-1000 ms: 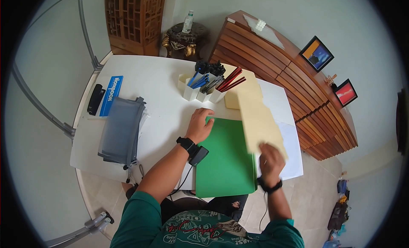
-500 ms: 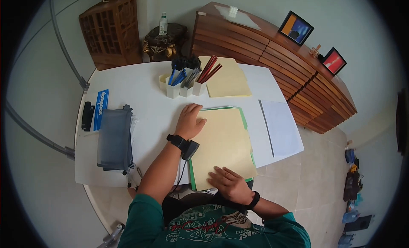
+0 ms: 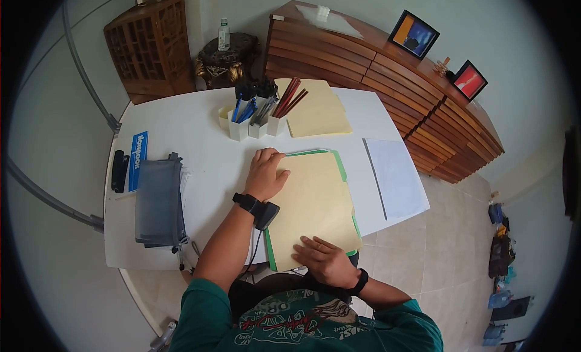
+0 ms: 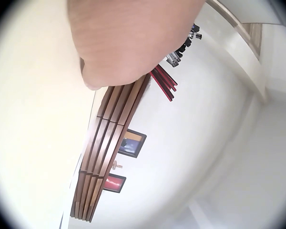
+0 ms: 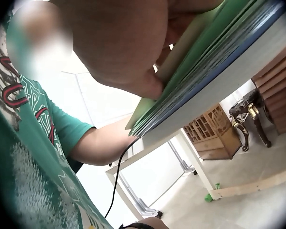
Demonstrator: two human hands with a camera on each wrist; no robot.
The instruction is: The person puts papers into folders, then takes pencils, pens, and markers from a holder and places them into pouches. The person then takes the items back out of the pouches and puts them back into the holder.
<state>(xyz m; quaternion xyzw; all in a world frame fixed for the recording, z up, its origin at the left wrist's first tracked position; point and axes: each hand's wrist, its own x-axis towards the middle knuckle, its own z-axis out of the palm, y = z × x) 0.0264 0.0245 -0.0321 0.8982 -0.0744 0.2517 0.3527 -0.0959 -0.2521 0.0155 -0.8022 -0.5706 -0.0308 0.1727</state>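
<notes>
The left hand (image 3: pixel 264 177), fingers relaxed, rests at the upper left edge of a cream folder (image 3: pixel 311 197); the right hand (image 3: pixel 330 263), fingers extended, lies across its lower part. A green folder (image 3: pixel 339 165) shows beneath.

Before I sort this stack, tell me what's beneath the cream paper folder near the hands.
Green paper layers, then thin greyish edges and a flat blue layer; their covered faces can't be seen.
</notes>
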